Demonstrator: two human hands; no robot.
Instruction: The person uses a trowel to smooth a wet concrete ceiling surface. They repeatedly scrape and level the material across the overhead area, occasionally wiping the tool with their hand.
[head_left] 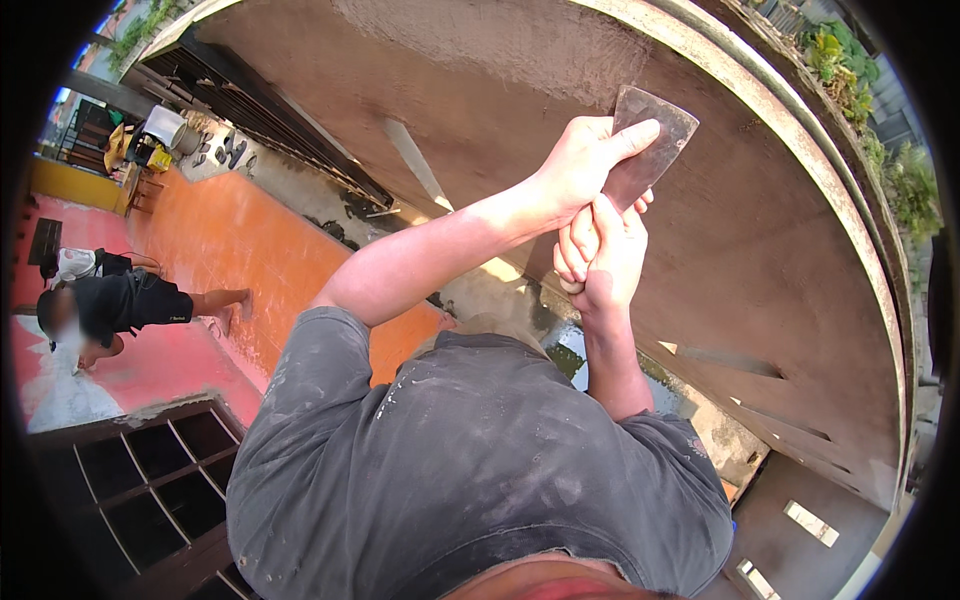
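Note:
Both my hands are closed around one scraper, a putty knife with a wide, dark, worn metal blade. My left hand grips it at the base of the blade, the thumb lying flat on the metal. Just below, my right hand is wrapped around the lower part, and its fingers hide the handle. The blade points up and away from me, in front of the brown wall. Whether its edge touches the wall I cannot tell. A rougher, paler patch of the wall surface lies beyond the blade, to its left.
Slanted slots pierce the wall, and a dark metal gate adjoins it at left. Puddled water lies on the ground below. Over the orange floor, another person in dark clothes bends toward a pink wall.

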